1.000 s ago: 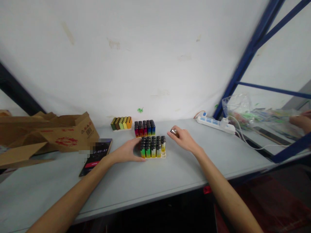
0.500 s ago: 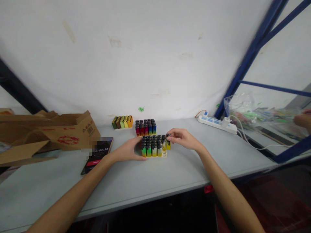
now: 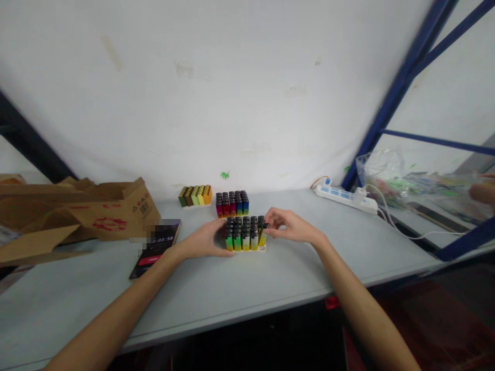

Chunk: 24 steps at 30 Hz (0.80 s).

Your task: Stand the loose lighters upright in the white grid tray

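Note:
A tray of lighters with black tops and green, white and yellow bodies stands near the middle of the table. My left hand is wrapped round the tray's left side, thumb at its front corner. At the right front corner, my right hand pinches a yellow lighter, which tilts over the tray's right-hand column. Behind stand a block of red and blue lighters and a tray of green, brown and orange lighters.
An open cardboard box and a phone lie to the left. At the right are a white power strip with cables, a blue frame, plastic bags and another person's hand.
The yellow lighter in my right hand has moved left and down, from beside the tray to its right front corner. My left hand has stayed at the tray.

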Each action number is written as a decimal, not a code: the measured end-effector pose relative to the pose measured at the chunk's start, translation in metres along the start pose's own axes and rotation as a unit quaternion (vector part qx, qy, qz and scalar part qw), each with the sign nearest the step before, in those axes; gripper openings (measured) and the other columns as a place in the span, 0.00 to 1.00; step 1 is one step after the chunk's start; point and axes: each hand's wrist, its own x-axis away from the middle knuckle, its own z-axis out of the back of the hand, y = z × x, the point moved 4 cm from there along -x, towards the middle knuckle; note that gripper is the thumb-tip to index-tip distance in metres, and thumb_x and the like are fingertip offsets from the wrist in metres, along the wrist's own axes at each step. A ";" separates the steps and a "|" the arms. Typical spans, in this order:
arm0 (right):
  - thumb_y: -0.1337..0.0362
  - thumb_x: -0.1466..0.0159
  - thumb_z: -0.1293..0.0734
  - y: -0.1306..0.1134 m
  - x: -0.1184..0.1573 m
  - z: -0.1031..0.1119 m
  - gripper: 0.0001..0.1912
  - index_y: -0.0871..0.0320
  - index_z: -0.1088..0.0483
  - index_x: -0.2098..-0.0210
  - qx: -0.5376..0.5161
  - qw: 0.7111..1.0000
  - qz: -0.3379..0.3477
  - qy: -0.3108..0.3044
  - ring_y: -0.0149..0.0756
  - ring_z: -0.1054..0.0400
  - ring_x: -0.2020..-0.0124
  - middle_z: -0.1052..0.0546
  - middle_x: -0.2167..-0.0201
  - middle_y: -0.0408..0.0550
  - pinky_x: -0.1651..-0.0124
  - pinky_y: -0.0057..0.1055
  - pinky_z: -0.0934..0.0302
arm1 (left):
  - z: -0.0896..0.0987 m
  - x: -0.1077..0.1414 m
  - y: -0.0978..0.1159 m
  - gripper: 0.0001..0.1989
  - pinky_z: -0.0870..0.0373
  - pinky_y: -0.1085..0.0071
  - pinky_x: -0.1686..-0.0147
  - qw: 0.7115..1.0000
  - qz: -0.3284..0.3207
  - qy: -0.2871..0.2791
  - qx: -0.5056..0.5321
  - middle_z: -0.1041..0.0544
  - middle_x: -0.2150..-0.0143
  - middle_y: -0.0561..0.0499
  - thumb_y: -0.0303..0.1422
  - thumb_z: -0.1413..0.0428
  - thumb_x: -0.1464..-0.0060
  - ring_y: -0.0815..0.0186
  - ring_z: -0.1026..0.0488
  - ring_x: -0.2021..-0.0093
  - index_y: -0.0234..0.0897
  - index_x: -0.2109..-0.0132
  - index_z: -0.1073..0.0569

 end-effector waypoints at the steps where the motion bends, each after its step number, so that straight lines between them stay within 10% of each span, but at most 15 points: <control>1: 0.53 0.35 0.29 0.000 0.000 0.000 0.15 0.55 0.34 0.59 0.011 1.000 0.002 0.002 0.33 0.29 0.70 0.25 0.71 0.41 0.63 0.32 0.32 | 0.000 0.000 0.000 0.41 0.32 0.52 0.38 1.000 -0.001 -0.001 0.000 0.24 0.38 0.41 0.49 0.30 0.57 0.46 0.26 0.41 0.38 0.38 0.30; 24: 0.52 0.42 0.24 0.009 -0.003 -0.004 0.22 0.54 0.38 0.62 0.121 0.991 -0.046 -0.034 0.33 0.30 0.71 0.25 0.71 0.40 0.68 0.29 0.38 | -0.001 0.000 0.000 0.40 0.31 0.53 0.39 1.000 -0.004 0.001 -0.009 0.23 0.39 0.41 0.48 0.30 0.56 0.46 0.26 0.41 0.37 0.39 0.30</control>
